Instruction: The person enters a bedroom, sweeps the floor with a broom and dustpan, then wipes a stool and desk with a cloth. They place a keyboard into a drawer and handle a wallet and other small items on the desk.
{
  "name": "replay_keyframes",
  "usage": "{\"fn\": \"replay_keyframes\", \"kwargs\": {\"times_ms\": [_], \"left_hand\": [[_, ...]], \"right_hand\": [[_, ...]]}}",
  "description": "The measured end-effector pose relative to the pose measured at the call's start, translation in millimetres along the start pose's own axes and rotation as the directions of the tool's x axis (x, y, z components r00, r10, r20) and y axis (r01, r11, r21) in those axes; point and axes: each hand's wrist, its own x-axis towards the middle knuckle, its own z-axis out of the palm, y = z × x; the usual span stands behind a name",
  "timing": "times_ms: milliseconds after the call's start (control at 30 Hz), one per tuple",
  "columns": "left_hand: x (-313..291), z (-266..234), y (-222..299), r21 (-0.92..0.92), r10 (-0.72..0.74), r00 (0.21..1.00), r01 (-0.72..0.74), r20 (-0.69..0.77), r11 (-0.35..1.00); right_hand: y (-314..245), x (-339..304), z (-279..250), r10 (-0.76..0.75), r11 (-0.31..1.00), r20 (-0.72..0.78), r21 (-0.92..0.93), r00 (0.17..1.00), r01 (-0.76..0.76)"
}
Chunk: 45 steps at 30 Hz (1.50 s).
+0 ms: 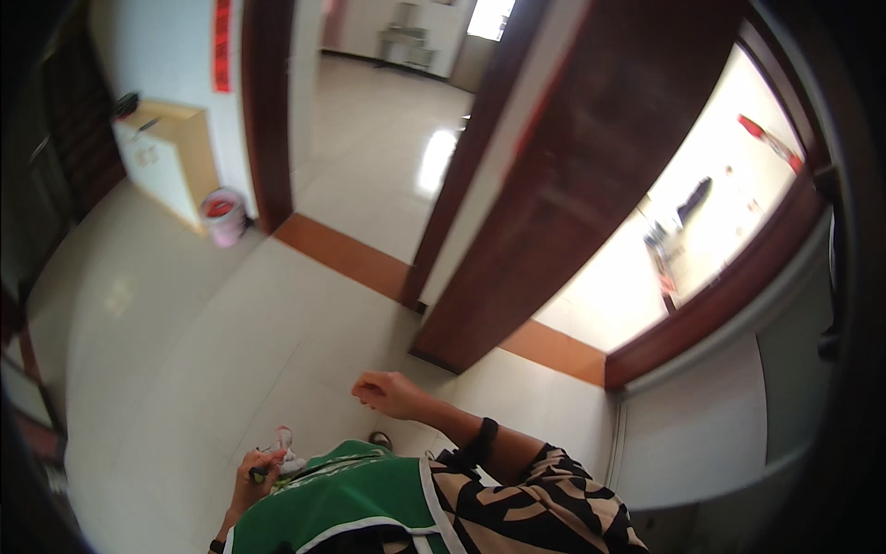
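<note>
Left hand (254,478): closed on a pink-and-white item (284,443), which projects beyond the fingers. Right hand (389,393): fingers curled inward, well apart from item; contents indeterminable.

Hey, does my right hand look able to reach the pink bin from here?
Probably not without stepping closer: your right hand looks well short of the pink bin, though only floor shows between them.

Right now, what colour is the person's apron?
The apron is green with white edging, seen best in the head view.
</note>
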Motion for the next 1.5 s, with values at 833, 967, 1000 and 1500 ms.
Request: {"fn": "replay_keyframes", "kwargs": {"times_ms": [833,967,1000,1500], "left_hand": [[102,508,351,-0.551,0.569,0.295,-0.151,0.767,0.821],[138,576,384,-0.448,0.505,0.229,-0.260,0.832,0.855],[148,595,392,-0.466,0.522,0.193,-0.270,0.831,0.842],[360,850,484,0.003,0.272,0.237,-0.759,0.933,0.651]], "right_hand": [[145,-454,-270,0.083,0.986,-0.507,-0.080,0.858,-0.143],[155,-514,-320,0.184,0.945,-0.726,0.317,0.662,0.085],[157,-529,-338,0.216,0.917,-0.741,0.377,0.636,0.128],[257,-580,-626,0.437,0.886,-0.846,0.464,0.307,0.017]]}}
